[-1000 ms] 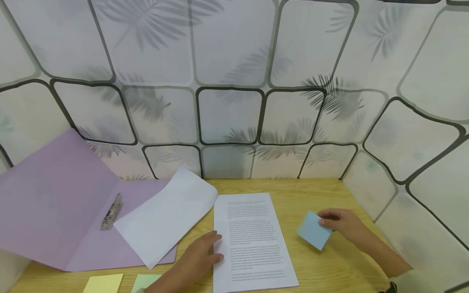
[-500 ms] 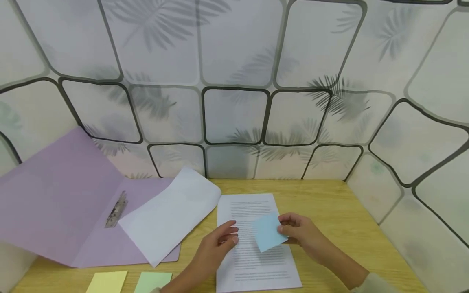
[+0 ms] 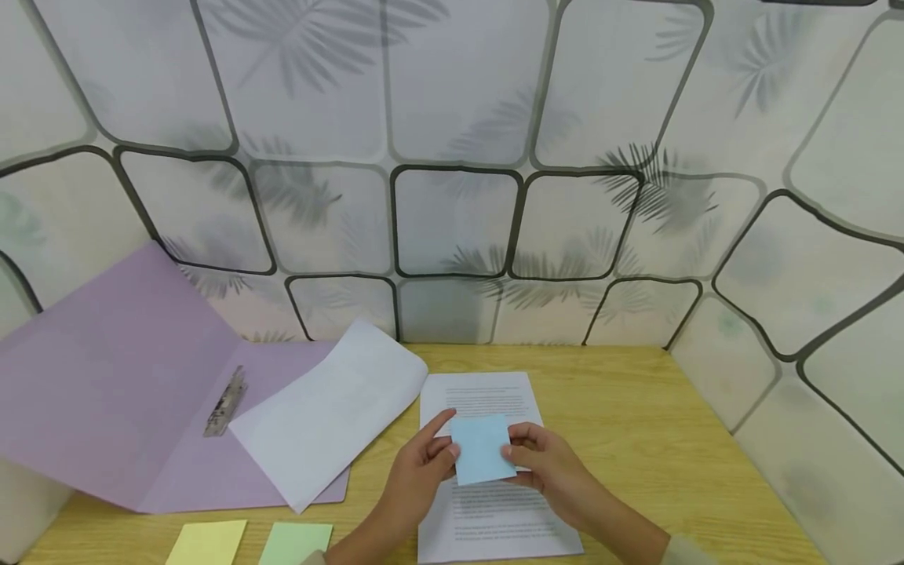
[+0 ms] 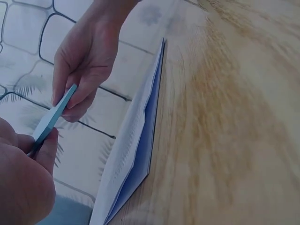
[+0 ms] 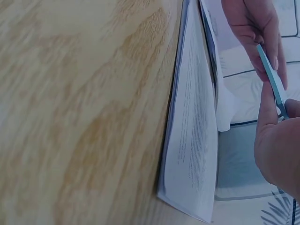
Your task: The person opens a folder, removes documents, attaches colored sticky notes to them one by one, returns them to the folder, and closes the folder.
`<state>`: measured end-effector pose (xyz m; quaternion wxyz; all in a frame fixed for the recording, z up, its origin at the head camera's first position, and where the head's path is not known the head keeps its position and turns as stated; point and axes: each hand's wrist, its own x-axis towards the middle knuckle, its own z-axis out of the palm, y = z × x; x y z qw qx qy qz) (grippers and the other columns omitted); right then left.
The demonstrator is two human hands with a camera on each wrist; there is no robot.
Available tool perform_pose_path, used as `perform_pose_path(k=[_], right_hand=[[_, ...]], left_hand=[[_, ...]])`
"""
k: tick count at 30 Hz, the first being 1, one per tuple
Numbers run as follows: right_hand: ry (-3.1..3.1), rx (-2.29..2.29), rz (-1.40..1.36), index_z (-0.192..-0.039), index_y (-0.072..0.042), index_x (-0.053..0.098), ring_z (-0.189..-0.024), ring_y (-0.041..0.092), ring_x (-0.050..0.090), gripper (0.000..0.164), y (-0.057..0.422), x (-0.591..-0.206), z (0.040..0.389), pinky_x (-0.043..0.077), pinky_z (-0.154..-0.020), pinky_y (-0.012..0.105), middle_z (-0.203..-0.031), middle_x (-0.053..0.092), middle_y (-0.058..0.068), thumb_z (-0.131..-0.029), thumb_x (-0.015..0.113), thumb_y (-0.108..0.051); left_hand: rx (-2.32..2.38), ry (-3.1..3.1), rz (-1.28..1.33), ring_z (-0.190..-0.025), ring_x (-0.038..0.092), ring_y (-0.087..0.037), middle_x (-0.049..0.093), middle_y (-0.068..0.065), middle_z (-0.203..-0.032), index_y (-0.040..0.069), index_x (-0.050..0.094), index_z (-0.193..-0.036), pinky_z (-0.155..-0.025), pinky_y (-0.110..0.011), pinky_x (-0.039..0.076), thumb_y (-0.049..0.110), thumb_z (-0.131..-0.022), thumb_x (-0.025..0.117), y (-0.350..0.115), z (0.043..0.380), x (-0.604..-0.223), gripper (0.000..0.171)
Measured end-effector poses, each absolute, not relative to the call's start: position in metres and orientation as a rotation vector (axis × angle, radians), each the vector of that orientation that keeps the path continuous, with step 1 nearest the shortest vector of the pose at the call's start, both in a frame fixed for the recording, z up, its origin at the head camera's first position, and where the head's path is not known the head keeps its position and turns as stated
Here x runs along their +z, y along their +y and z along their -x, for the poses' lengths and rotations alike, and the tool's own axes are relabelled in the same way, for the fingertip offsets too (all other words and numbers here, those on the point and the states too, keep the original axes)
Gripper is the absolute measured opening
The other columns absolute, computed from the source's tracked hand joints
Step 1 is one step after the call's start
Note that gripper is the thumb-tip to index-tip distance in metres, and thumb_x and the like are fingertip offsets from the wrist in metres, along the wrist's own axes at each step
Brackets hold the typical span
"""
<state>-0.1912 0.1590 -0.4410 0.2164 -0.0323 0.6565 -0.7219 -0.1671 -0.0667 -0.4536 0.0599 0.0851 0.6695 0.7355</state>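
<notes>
1. Pad [image 3: 483, 449]: light blue, square, thin block. Held up between both hands, over the printed stack [image 3: 508, 519] and apart from it per both wrist views. Broad face toward head camera, nearly edge-on to the wrist cameras.
2. Left hand [image 3: 415, 471]: pinches the pad's left edge, thumb on near face, index finger reaching up by the top-left corner.
3. Right hand [image 3: 554, 471]: pinches the right edge, thumb on near face, other fingers behind. Both hands clamped on the pad; can't tell from head view if fingertips meet behind it.
4. Printed stack: lies on the wood-grain table [image 3: 636, 408], text side up, middle hidden by pad and hands. Left wrist view shows a gap between sheets at one edge.
5. White sheet [image 3: 328, 420]: left of the stack, angled, mostly over the folder [image 3: 120, 384], top-right corner at the stack's corner. Touching or not: can't tell.
6. Folder: purple, spread out, left cover raised near the wall [image 3: 452, 220]. Metal clip [image 3: 226, 404] beside its fold.
7. Yellow note [image 3: 207, 543] and green note [image 3: 295, 543]: on table, near side of folder, small gap between, both cut by frame bottom.
8. Wall: pale, dark outlines, leaf prints.
</notes>
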Motion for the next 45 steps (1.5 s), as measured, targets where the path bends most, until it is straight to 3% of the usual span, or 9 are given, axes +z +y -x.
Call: perform_pose_path(k=[6, 10, 14, 21, 31, 37, 45], right_hand=[[2.114, -1.883, 0.208, -0.14, 0.002, 0.047, -0.104, 0.021, 0.065, 0.056, 0.159, -0.447, 0.19, 0.06, -0.085, 0.033, -0.127, 0.056, 0.015, -0.094, 0.072, -0.019], [2.633, -1.553, 0.499, -0.147, -0.01, 0.048, -0.123, 0.027, 0.059, 0.063, 0.157, -0.452, 0.184, 0.056, -0.097, 0.04, -0.145, 0.048, 0.012, -0.091, 0.076, -0.021], [3.095, -1.069, 0.896, -0.144, -0.012, 0.053, -0.139, 0.031, 0.046, 0.068, 0.152, -0.453, 0.175, 0.047, -0.107, 0.051, -0.154, 0.042, 0.009, -0.085, 0.082, -0.028], [3.317, -0.623, 1.348, -0.134, -0.016, 0.062, -0.134, 0.026, 0.046, 0.06, 0.14, -0.449, 0.172, 0.037, -0.112, 0.045, -0.143, 0.054, 0.002, -0.083, 0.079, -0.044], [3.312, -0.708, 1.403, -0.12, -0.019, 0.069, -0.125, 0.022, 0.053, 0.042, 0.138, -0.446, 0.172, 0.041, -0.109, 0.055, -0.132, 0.061, -0.002, -0.084, 0.078, -0.039], [3.267, -0.77, 1.478, -0.117, -0.019, 0.072, -0.121, 0.02, 0.058, 0.032, 0.135, -0.448, 0.172, 0.047, -0.104, 0.049, -0.128, 0.062, -0.003, -0.087, 0.076, -0.031], [3.21, -0.835, 1.587, -0.113, -0.02, 0.075, -0.116, 0.016, 0.059, 0.025, 0.136, -0.448, 0.175, 0.048, -0.1, 0.043, -0.124, 0.064, -0.006, -0.092, 0.071, -0.032]], left_hand=[[2.223, 2.025, -0.238, -0.096, 0.061, -0.011, 0.062, -0.006, -0.101, 0.011, 0.046, -0.151, -0.088, -0.026, 0.059, 0.007, -0.102, 0.057, -0.069, 0.169, -0.454, 0.051], [2.206, 2.065, -0.245, -0.096, 0.062, -0.011, 0.063, -0.008, -0.102, 0.013, 0.047, -0.151, -0.088, -0.026, 0.059, 0.009, -0.102, 0.056, -0.071, 0.169, -0.455, 0.05], [2.181, 2.105, -0.277, -0.102, 0.065, -0.015, 0.067, -0.014, -0.112, 0.014, 0.05, -0.149, -0.087, -0.026, 0.059, 0.01, -0.103, 0.056, -0.071, 0.171, -0.455, 0.047], [2.2, 2.062, -0.327, -0.108, 0.068, -0.021, 0.064, -0.019, -0.12, 0.01, 0.049, -0.149, -0.088, -0.028, 0.059, 0.011, -0.104, 0.055, -0.068, 0.173, -0.454, 0.046], [2.204, 2.008, -0.355, -0.112, 0.067, -0.024, 0.064, -0.02, -0.124, 0.007, 0.043, -0.152, -0.089, -0.027, 0.058, 0.013, -0.105, 0.052, -0.067, 0.171, -0.453, 0.048], [2.236, 1.969, -0.193, -0.096, 0.068, -0.015, 0.065, -0.012, -0.113, 0.004, 0.045, -0.15, -0.084, -0.024, 0.059, 0.014, -0.106, 0.046, -0.068, 0.171, -0.451, 0.045], [2.246, 1.962, -0.172, -0.094, 0.066, -0.013, 0.065, -0.01, -0.109, 0.002, 0.047, -0.148, -0.082, -0.024, 0.059, 0.012, -0.104, 0.046, -0.069, 0.171, -0.452, 0.045]])
